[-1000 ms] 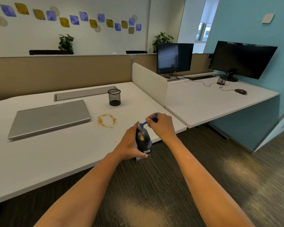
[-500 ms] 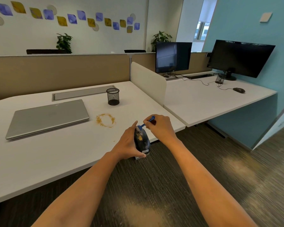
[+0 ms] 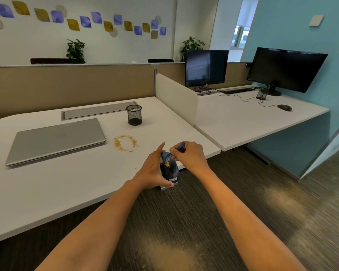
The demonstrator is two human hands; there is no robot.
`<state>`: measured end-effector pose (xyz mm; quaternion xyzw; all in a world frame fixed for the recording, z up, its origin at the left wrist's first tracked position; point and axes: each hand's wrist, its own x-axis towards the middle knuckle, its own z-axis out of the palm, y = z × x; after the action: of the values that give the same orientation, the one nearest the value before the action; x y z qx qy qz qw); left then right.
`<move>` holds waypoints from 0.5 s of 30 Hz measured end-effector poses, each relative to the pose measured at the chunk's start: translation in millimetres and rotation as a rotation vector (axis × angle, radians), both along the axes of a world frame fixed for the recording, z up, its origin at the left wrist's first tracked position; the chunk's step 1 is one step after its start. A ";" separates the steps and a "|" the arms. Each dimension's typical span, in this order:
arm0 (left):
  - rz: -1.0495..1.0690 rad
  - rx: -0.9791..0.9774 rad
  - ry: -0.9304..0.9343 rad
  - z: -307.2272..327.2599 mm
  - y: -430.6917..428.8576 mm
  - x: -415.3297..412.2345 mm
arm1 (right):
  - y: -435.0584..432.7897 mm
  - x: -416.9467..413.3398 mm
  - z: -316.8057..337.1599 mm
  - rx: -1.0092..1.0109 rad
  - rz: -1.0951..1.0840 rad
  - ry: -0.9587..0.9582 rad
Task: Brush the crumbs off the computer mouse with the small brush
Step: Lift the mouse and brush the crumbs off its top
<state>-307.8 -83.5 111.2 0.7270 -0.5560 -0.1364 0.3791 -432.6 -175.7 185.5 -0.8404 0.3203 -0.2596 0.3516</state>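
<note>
Left grip: the left hand (image 3: 152, 171) is wrapping round the computer mouse (image 3: 170, 170), thumb lying up along its far side and fingertips curling under its near end. It is clamped firmly on the mouse.
Why held so: the mouse is being held off the bench (image 3: 67, 182), tilted with its back facing up, right at the bench's front edge. Judging by this, the hold is steadying it and letting loosened crumbs fall clear.
Right grip: the right hand (image 3: 189, 156) is pinching the small brush (image 3: 176, 150), fingertips closed together on the blue handle. The brush end is pointing across toward the left grip and seems to be touching the mouse's far end.
Crumbs: a yellow patch (image 3: 166, 163) is sitting on the mouse's back, between the two grips and just nearer than the brush end. Most look unswept, so the brushing is probably only starting.
Beyond the left grip: a ring of crumbs (image 3: 125, 143) is lying on the bench, with a mesh cup (image 3: 134, 115) farther off and a closed laptop (image 3: 57, 137) well to the left.
</note>
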 end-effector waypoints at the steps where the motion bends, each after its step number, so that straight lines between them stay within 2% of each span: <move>1: -0.006 0.002 0.003 0.4 -0.8 -0.5 | 2.1 0.8 -2.5 -0.005 0.003 0.019; 9: -0.010 0.004 -0.029 -2.9 2.8 3.5 | -18.7 -11.1 1.7 -0.025 -0.106 0.036; 13: -0.002 0.011 -0.034 -5.1 3.7 5.1 | -22.1 -13.3 7.2 0.145 -0.099 -0.101; 15: -0.003 0.017 -0.034 -5.2 2.3 2.9 | -15.8 -7.5 7.6 0.202 -0.050 -0.094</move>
<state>-304.9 -81.2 105.9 0.7317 -0.5621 -0.1292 0.3631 -440.1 -191.5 193.1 -0.7794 0.3491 -0.2737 0.4424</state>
